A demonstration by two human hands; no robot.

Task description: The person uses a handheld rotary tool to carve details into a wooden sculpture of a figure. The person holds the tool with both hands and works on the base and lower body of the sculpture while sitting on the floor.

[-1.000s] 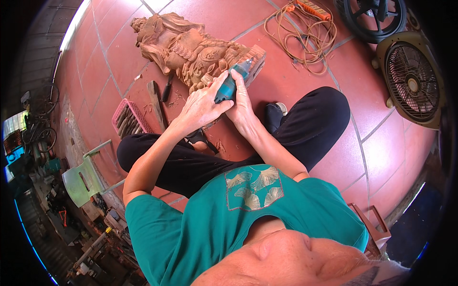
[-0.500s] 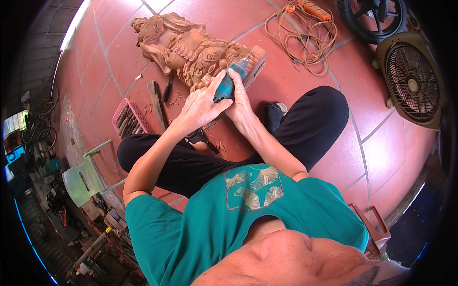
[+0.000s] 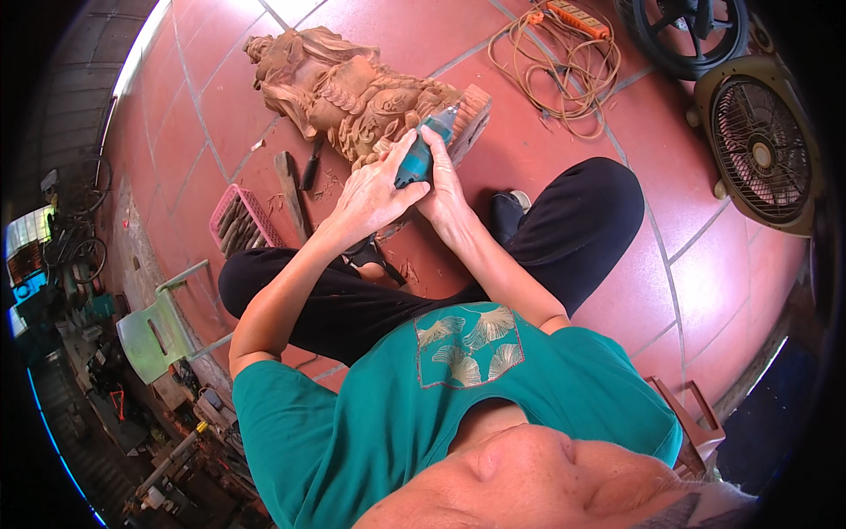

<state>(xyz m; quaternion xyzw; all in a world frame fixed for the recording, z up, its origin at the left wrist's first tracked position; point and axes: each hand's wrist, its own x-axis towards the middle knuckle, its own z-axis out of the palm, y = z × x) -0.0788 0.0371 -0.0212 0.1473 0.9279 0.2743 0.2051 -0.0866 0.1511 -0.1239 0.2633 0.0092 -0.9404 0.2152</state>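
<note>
A carved brown wooden figure (image 3: pixel 352 97) lies on its side across the red tiles, its base toward the right. Over the near side of that base, a teal handheld power tool (image 3: pixel 417 161) with a greyish nose rests in my hands, the nose up against the carving. My left hand (image 3: pixel 374 191) closes on the tool from the left, fingers along its top. From the right, my right hand (image 3: pixel 443 192) wraps the other side, thumb and fingers pressed to the body. The exact contact at the tip is too small to make out.
Left of the figure lie a dark-handled tool (image 3: pixel 310 167), a wooden mallet-like stick (image 3: pixel 289 189), wood shavings and a pink basket (image 3: pixel 261 214) of carving tools. An orange power strip (image 3: pixel 577 19) with a coiled cord (image 3: pixel 548 75) lies far right, near a box fan (image 3: pixel 761 150).
Almost nothing differs. My hands and the tool hold the same place on the carving; the whole view has shifted very slightly.
</note>
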